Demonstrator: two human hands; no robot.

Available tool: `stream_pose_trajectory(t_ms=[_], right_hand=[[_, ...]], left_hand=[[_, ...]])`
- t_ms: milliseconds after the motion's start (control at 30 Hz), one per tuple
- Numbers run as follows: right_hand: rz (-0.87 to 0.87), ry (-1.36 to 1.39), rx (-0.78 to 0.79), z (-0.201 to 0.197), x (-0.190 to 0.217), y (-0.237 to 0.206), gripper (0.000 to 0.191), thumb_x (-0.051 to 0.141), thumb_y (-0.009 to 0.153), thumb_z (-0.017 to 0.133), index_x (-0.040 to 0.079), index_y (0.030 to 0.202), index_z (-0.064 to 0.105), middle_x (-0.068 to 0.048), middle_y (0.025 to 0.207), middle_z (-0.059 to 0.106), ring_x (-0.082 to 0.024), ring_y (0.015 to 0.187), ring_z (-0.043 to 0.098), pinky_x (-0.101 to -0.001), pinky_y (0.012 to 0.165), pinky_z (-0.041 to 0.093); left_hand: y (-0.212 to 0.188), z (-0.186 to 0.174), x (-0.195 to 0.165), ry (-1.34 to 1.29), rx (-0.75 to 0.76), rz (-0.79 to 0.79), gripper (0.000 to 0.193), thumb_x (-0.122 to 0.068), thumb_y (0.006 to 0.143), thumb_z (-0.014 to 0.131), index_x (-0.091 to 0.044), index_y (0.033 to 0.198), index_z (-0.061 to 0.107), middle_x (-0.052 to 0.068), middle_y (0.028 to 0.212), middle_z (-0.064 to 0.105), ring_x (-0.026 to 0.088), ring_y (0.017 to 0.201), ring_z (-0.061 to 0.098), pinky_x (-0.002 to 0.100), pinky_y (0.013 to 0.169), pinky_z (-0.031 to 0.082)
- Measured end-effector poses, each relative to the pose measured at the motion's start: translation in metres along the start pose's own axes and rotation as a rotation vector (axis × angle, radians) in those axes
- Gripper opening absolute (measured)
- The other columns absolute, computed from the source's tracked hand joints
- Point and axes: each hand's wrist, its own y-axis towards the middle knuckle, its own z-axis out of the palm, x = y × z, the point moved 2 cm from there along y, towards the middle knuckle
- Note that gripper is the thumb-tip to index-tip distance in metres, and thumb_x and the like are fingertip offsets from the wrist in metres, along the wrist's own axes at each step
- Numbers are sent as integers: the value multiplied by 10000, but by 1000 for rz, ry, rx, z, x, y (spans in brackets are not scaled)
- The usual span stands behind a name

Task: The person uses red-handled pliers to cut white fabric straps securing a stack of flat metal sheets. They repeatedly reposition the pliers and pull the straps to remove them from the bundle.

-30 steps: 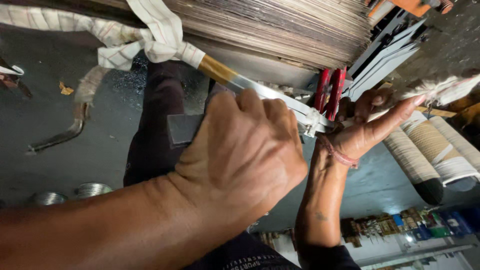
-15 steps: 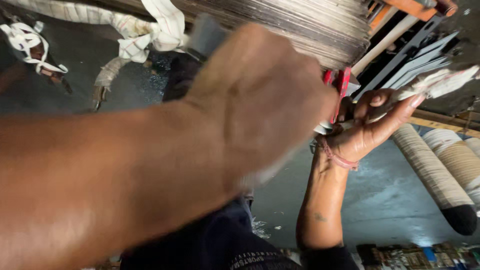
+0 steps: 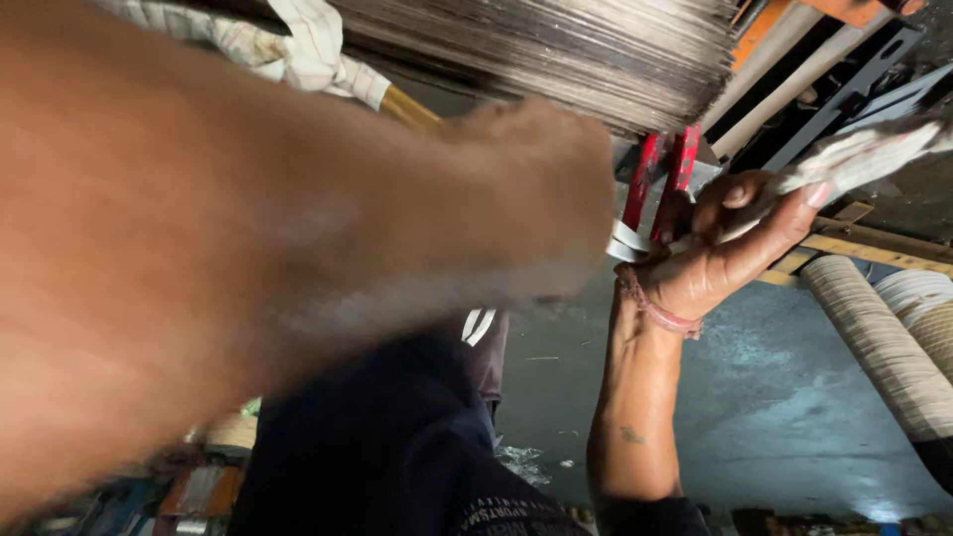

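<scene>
My left arm fills the left and middle of the head view, blurred by motion. My left hand (image 3: 541,194) is fisted around a rod with a yellow section (image 3: 409,105) and a flat metal end (image 3: 623,242). My right hand (image 3: 720,253), with a red thread band on its wrist, is raised just right of it. Its thumb and fingers pinch a white cloth strip (image 3: 859,157) that runs off to the upper right. A tool with two red handles (image 3: 660,179) stands between the two hands, against my right thumb. Above hangs a dense sheet of pale threads (image 3: 556,50).
A knotted checked cloth (image 3: 308,50) is tied on the rod at the top left. Cloth-wound rolls (image 3: 884,347) lie at the right on a grey floor (image 3: 774,417). Orange and dark frame bars (image 3: 824,60) cross the top right. My dark trousers (image 3: 397,447) are below.
My left arm has swung up and towards the camera, so it now covers most of the view. My right hand stays by the red handles, and its thumb has closed onto the white strip.
</scene>
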Motion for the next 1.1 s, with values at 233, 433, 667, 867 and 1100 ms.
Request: stream_pose_trajectory(t_ms=[233,433,667,867,1100], right_hand=[[51,133,-75,-2,-4,1,448,536,977,637,130,838,506,26,740,428,-102,519,290,-296,551,281],[-69,24,43,5,-2,-1,451,569,1009,616,150,874,520,23,716,413,-90,542,296,-257,420,229],[-70,-51,72,5,6,-11,472,593,1027,594,157,878,493,25,723,418,-82,520,307,-288,447,255],[13,17,9,-6,-6,-8,479,618,1006,612,166,897,497,49,750,417,-71,574,289,-264,478,225],[-5,30,-29,0,-9,-4,436,575,977,635,151,946,539,35,845,491,-76,574,332,-264,517,283]], left_hand=[[-22,27,18,307,-73,396,127,-97,835,636,-53,930,707,178,881,716,343,780,730,473,659,577],[-18,40,44,128,-177,430,144,-107,916,631,29,887,668,197,780,693,324,652,730,441,549,576],[9,4,38,-22,-236,304,315,-267,738,734,-15,926,709,191,848,721,376,779,725,496,668,569],[6,15,28,-79,23,65,272,-229,777,721,-22,954,719,193,892,725,374,824,729,492,701,575],[-28,50,26,8,-71,134,179,-119,823,650,-7,964,650,204,818,716,357,664,728,479,562,578]])
